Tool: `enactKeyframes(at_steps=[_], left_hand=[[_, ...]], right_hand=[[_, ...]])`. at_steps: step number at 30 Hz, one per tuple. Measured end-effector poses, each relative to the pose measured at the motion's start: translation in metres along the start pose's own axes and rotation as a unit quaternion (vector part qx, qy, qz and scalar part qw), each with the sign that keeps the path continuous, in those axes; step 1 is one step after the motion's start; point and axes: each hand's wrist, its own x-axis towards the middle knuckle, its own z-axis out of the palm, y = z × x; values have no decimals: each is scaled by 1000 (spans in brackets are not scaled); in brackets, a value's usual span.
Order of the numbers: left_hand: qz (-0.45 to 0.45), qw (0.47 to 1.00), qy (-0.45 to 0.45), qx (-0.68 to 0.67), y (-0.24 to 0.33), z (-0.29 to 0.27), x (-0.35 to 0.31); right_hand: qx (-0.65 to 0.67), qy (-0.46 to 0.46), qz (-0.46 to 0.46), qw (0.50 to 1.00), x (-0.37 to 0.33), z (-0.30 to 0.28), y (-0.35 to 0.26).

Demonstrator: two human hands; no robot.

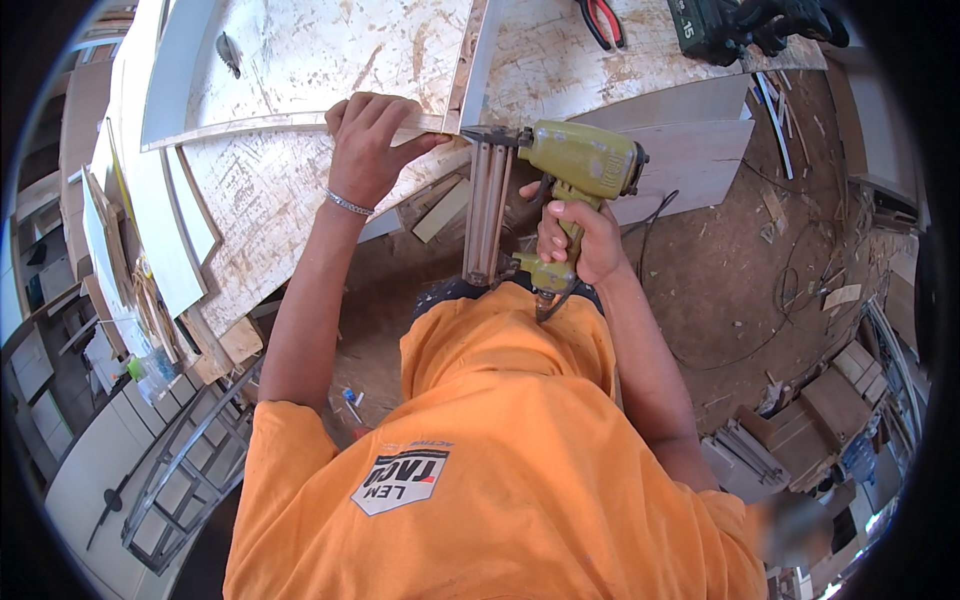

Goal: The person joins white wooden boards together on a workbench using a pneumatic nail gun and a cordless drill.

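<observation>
My right hand point(580, 240) is wrapped round the handle of a green pneumatic nail gun point(585, 160). The gun's nose points left and meets the corner of a wooden frame, close to my left fingertips. A long metal magazine point(488, 210) hangs from the nose toward me. My left hand point(375, 145), with a bracelet at the wrist, grips the near strip point(250, 126) of the frame beside that corner. Its fingers curl over the top edge, and the thumb reaches toward the corner. Another board point(470, 65) runs away from the corner to the far side.
The frame stands on a worn white worktable point(300, 190). Pliers with red handles point(602, 22) and a dark green tool point(705, 30) lie at the far right. An air hose point(650, 225) trails across the brown floor among wood scraps. Metal frames point(190, 470) and boards stand at left.
</observation>
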Motion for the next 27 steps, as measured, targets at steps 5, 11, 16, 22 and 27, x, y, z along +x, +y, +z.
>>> enactKeyframes(at_steps=[5,11,16,22,27], left_hand=[[-4,1000,-7,2,1,-1,0],[3,1000,-5,2,0,-1,2],[3,1000,-4,15,0,0,1],[-5,999,-32,-13,3,-5,3],[-36,990,-34,-129,3,-14,3]], right_hand=[[-5,1,-3,1000,0,-1,1],[-7,4,-7,1000,-1,2,0],[4,16,-3,1000,-3,5,3],[3,19,-1,1000,-3,5,3],[22,24,-1,999,-3,2,4]])
